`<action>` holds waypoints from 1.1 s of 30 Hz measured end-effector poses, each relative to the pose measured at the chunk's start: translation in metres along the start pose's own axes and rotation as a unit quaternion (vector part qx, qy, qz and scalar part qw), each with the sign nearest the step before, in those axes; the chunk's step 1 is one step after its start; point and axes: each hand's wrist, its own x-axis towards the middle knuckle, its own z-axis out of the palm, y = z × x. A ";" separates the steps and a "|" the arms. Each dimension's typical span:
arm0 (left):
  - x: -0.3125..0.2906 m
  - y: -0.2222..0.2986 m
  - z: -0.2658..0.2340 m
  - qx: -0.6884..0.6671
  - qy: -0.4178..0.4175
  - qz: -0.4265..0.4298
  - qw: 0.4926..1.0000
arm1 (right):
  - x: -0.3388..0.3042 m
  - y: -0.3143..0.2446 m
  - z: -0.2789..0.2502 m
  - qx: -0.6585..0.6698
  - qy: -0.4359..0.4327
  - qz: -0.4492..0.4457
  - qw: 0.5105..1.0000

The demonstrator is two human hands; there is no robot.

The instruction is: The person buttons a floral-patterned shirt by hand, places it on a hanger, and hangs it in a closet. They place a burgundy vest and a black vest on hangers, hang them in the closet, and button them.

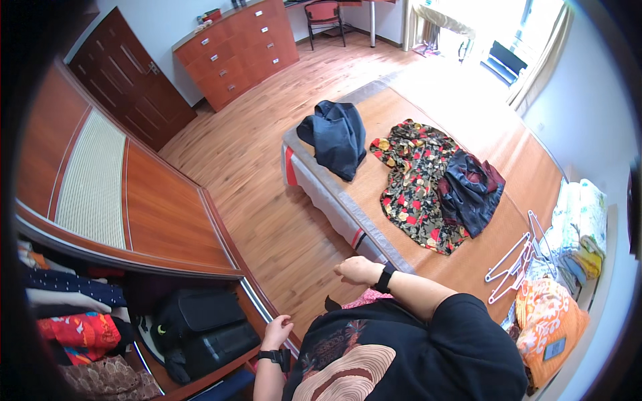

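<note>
My right hand [359, 270], with a black band on its wrist, is in the air beside the bed's near edge. Its fingers are curled in, with nothing visible in them. My left hand [275, 332], also banded, hovers by the open wardrobe's edge, thumb and fingers drawn together with nothing showing between them. On the bed [364, 200] lie dark blue trousers [339, 137], folded over, a floral dress [414, 180] spread out, and a dark shiny jacket [470, 194] partly over the dress. White hangers [521, 257] rest in a pile on the bed's right side.
The open wardrobe at lower left holds folded clothes [77, 334] and a black backpack [200, 327]. Its sliding door [160, 207] stands beyond. An orange patterned cushion [548, 327] and folded bedding [578, 220] line the bed's right edge. A wooden drawer chest [237, 57] and red chair [324, 17] stand far off.
</note>
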 end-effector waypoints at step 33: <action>0.163 0.196 0.071 0.219 -0.274 0.243 0.905 | -0.277 0.163 0.173 0.320 0.232 0.663 0.635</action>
